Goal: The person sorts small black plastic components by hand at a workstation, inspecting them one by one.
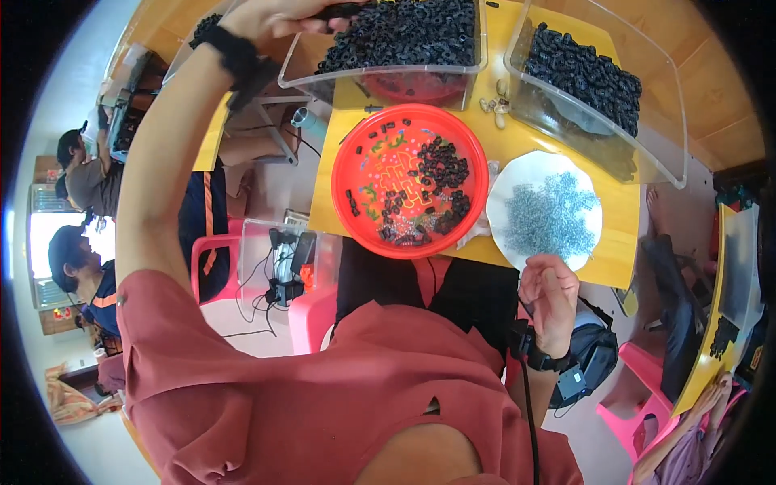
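Observation:
My left arm reaches far forward, and my left hand (303, 16), partly cut off by the upper edge, is closed on a dark plastic piece (339, 11) at the left side of a clear bin (380, 81) heaped with small black plastic parts (412, 36). My right hand (551, 295) hovers by the near rim of a white plate (508, 179) that bears many tiny silvery-grey metal pieces (550, 214). Its fingers are curled together; what they hold, if anything, is hidden. Between my hands a red basin (343, 166) contains loose black parts (443, 166) and some small shiny pieces.
A second clear bin (566, 133) of black parts stands at the right of the yellow table (618, 250). Peanut-like shells (499, 105) lie between the bins. A clear box (323, 259) with cables is left of my legs. Other people (81, 259) sit at the left.

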A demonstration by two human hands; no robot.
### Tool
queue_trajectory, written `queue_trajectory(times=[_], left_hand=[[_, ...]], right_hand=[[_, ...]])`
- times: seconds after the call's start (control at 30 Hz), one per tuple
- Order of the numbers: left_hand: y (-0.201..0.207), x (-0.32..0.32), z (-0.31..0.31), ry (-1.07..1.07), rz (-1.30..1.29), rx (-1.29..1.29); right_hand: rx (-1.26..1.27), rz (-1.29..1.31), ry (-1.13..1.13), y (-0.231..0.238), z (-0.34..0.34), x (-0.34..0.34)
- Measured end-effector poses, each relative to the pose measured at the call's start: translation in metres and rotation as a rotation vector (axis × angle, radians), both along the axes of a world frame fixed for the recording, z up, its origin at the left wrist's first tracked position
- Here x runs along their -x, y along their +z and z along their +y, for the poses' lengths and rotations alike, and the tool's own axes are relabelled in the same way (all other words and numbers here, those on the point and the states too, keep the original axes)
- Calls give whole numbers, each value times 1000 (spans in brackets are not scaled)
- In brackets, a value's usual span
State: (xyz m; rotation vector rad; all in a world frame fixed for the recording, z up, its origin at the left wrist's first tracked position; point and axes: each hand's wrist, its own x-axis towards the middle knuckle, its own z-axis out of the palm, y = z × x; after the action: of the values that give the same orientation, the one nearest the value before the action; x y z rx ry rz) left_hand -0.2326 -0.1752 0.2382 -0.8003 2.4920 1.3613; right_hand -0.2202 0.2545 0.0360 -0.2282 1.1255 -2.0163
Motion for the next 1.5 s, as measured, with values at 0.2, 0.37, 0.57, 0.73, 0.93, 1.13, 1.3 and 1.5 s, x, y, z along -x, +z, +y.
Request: queue_trajectory(times=[0.2,0.37,0.57,0.73,0.93,1.13,1.3,1.5], left_hand=[[-17,-67,68,-190,-126,-87],[-116,-94,66,-231,-152,-177],[-146,-90,58,-133,-290,-150],[-119,-93,63,-33,-201,-247],[-115,-100,46,-110,-79,-254],[-54,-78,37,-32,75,-187],[-35,-33,-9,5,57,-30],[-69,46,-46,184,-121,160]], right_hand=[[-32,-9,28,1,-4,-1],[-26,18,64,-2,-7,1],[-24,28,36,-4,-3,1],[-37,39,62,-6,-4,0],[-30,36,83,-3,-6,2],[-46,25,67,-3,-5,1],[-58,29,74,1,-4,0],[-43,-1,66,2,-2,1]])
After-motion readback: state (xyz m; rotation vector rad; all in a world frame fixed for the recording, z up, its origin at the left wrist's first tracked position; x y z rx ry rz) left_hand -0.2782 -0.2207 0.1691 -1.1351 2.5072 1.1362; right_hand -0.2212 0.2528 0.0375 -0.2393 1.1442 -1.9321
